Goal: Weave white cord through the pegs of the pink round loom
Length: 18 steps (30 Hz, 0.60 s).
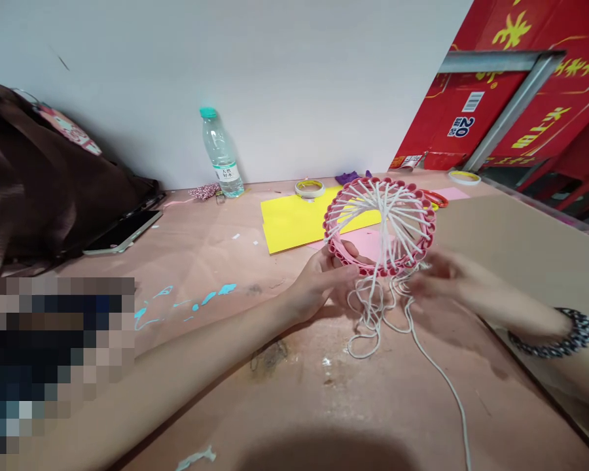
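While the fingers of the left hand (324, 282) pinch the lower left rim of a pink scalloped ring (330, 222), apparently rolled paper, the ring is tilted over the dull pink tabletop (294, 405); the fingers of the right hand (439, 280) blur beside its lower right edge, cannot tell whether pinching. Thin white cord (383, 212) spans the ring, slack loops hanging between both sets of fingers. Judged risks: uneven pulling could knot the loops; overtight left fingers could crush the rim.
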### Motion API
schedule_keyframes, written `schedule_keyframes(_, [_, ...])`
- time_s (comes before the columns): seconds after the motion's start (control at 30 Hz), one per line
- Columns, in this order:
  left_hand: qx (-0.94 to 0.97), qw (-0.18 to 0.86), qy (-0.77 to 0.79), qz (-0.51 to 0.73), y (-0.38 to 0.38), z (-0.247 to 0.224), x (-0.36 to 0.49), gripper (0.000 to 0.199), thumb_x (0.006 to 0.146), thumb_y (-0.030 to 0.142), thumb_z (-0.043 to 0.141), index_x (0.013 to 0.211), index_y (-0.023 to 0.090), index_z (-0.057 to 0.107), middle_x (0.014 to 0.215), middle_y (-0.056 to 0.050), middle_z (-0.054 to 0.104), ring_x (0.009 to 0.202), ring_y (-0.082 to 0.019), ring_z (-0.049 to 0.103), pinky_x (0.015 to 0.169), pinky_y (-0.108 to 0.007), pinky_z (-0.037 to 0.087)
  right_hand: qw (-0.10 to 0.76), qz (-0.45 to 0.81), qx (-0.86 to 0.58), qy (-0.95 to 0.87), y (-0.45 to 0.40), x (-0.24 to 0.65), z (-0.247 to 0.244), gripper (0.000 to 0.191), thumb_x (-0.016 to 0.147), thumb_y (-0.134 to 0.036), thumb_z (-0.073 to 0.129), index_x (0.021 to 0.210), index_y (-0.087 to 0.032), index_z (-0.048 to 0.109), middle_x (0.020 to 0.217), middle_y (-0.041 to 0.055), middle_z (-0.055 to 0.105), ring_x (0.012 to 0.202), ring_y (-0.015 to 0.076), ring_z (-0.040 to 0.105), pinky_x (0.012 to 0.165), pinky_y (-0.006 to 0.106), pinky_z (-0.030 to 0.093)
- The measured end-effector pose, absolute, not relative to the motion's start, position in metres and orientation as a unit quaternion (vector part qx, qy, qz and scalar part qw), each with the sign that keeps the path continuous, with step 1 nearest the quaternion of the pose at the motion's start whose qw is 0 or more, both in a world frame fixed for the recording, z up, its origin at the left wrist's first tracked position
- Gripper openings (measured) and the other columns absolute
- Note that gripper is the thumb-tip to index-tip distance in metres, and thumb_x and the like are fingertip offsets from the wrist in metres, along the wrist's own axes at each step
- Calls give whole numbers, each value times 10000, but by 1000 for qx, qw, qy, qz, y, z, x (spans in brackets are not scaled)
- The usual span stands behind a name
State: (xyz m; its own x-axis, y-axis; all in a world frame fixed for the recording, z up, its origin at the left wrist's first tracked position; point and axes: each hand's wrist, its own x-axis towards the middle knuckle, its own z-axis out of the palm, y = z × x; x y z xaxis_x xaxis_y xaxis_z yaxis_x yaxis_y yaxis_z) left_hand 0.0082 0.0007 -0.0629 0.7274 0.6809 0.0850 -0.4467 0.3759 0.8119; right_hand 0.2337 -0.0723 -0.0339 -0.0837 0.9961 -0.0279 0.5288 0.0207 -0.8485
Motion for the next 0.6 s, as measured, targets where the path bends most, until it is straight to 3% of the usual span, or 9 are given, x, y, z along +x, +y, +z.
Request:
schedule_keyframes(0.07, [438, 817, 134, 350, 1, -64, 8, 339, 653, 221, 770, 910, 176, 553, 861, -21, 673, 784, -155, 633, 782, -309, 458, 270, 485, -508, -659, -79, 217, -30, 279, 809, -384, 605, 1009, -192, 638, 838, 51, 663, 729, 174, 625, 629, 281, 518])
schedule_keyframes(0.13, [436, 817, 132, 352, 0, -63, 8, 336, 660, 209, 764, 916, 173, 550, 877, -24, 675, 793, -153, 634, 790, -312, 461, 282, 484, -522, -643, -78, 223, -29, 303, 824, -465, 580, 853, -173, 657, 761, 41, 644, 656, 149, 590, 589, 266, 485])
schedule_keyframes(0.23, [431, 824, 126, 345, 0, -63, 8, 324, 669, 201, 756, 913, 173, 546, 869, -22, 675, 789, -149, 635, 785, -309, 465, 315, 265, -697, -587, -68, 259, -30, 383, 852, -518, 494, 788, -177, 654, 690, 50, 606, 583, 164, 536, 527, 294, 416])
schedule_keyframes(0.3, [432, 825, 128, 342, 0, -62, 8, 334, 660, 203, 762, 912, 178, 543, 856, -18, 675, 769, -145, 635, 762, -298, 467, 274, 55, -784, -554, -63, 277, -27, 330, 857, -434, 480, 915, -172, 671, 665, 67, 588, 634, 225, 552, 574, 349, 419])
schedule_keyframes(0.37, [438, 820, 138, 341, 1, -61, 8, 353, 648, 207, 770, 916, 181, 542, 846, -17, 676, 749, -142, 632, 740, -290, 466, 255, -29, -802, -539, -64, 275, -22, 355, 829, -327, 509, 1126, -170, 625, 638, 55, 583, 667, 252, 571, 632, 387, 438])
schedule_keyframes(0.4, [441, 818, 146, 339, 1, -61, 8, 356, 645, 210, 772, 915, 182, 542, 846, -16, 676, 743, -143, 631, 734, -289, 465, 270, 18, -787, -555, -66, 266, -20, 418, 814, -301, 533, 1212, -181, 579, 647, 43, 593, 647, 236, 576, 631, 380, 451])
schedule_keyframes(0.47, [444, 814, 158, 340, 1, -60, 8, 350, 646, 221, 770, 908, 183, 540, 851, -18, 675, 740, -148, 630, 729, -295, 463, 303, 239, -696, -605, -74, 241, -18, 477, 798, -327, 586, 1259, -211, 542, 709, 27, 628, 558, 171, 557, 557, 322, 465])
schedule_keyframes(0.53, [444, 812, 161, 343, 1, -60, 8, 355, 641, 230, 774, 902, 183, 539, 856, -21, 675, 751, -157, 632, 738, -307, 463, 290, 446, -563, -633, -79, 222, -19, 402, 781, -389, 635, 1137, -205, 620, 776, 36, 649, 506, 121, 521, 467, 264, 437])
schedule_keyframes(0.6, [441, 813, 159, 346, 0, -60, 7, 364, 636, 235, 778, 905, 183, 539, 859, -22, 674, 761, -161, 634, 753, -318, 462, 288, 523, -514, -616, -79, 221, -23, 323, 738, -426, 686, 954, -185, 682, 758, 41, 648, 488, 96, 485, 421, 232, 386])
